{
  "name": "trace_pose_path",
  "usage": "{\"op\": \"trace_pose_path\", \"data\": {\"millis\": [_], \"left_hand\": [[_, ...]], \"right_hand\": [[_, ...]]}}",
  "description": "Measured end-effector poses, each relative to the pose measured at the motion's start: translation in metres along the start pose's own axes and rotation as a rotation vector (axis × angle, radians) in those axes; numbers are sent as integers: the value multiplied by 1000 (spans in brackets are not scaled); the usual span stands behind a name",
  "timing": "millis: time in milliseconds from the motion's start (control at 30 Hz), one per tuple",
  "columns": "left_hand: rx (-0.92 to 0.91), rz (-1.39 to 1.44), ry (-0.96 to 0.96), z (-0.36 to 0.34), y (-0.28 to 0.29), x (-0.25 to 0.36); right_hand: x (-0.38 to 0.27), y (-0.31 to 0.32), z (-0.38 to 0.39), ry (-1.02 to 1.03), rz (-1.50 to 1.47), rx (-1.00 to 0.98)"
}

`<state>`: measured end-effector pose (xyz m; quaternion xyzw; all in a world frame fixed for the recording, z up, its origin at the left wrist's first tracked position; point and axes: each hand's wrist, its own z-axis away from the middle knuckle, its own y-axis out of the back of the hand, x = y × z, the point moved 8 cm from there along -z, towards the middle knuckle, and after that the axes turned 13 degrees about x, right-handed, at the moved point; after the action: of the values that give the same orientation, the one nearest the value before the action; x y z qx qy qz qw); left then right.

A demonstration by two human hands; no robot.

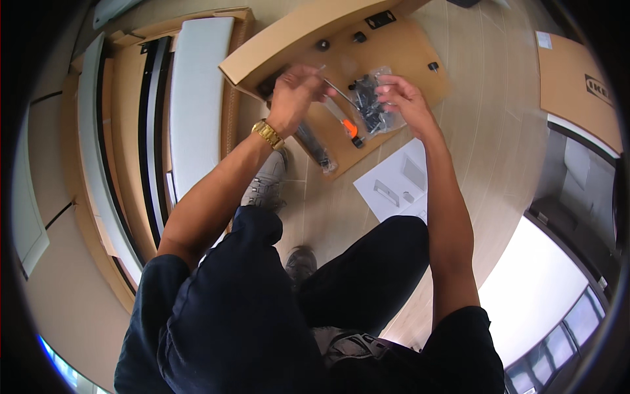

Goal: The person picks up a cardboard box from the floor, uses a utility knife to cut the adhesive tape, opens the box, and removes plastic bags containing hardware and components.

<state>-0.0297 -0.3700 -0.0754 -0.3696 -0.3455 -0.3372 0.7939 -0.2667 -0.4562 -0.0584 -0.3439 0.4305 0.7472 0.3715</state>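
Note:
My left hand (295,98), with a gold watch at the wrist, is closed on a thin metal rod (342,93), perhaps a hex key. Its long end slants down to the right over the cardboard. My right hand (403,100) has its fingers apart at the edge of a clear plastic bag (373,105) full of dark hardware; whether it touches the bag I cannot tell. An orange-handled cutter (349,126) lies between the hands on the flattened cardboard (410,56). Nearer my left foot rests a narrow clear bag (316,150) with dark parts.
Several small black parts, one a black bracket (380,20), lie on the cardboard. A paper instruction sheet (387,187) is on the floor by my right knee. At left stands an open carton with long pale panels (200,98). A cardboard box (577,85) is at far right.

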Motion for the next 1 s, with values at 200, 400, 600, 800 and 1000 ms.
{"op": "trace_pose_path", "data": {"millis": [200, 400, 600, 800, 1000], "left_hand": [[-71, 80, -34, 21, -3, 21], [-95, -157, -86, 44, 16, 27], [-134, -542, -100, 75, 72, -6], [-145, -625, 4, 125, 114, -31], [-196, -629, 45, 133, 124, -44]], "right_hand": [[-64, -84, 50, -170, -211, -478], [-49, -59, 31, -64, -86, -349], [49, 62, 2, -193, -26, 254], [126, 71, -6, -246, 162, 319], [86, 18, -32, 146, 587, 223]]}}
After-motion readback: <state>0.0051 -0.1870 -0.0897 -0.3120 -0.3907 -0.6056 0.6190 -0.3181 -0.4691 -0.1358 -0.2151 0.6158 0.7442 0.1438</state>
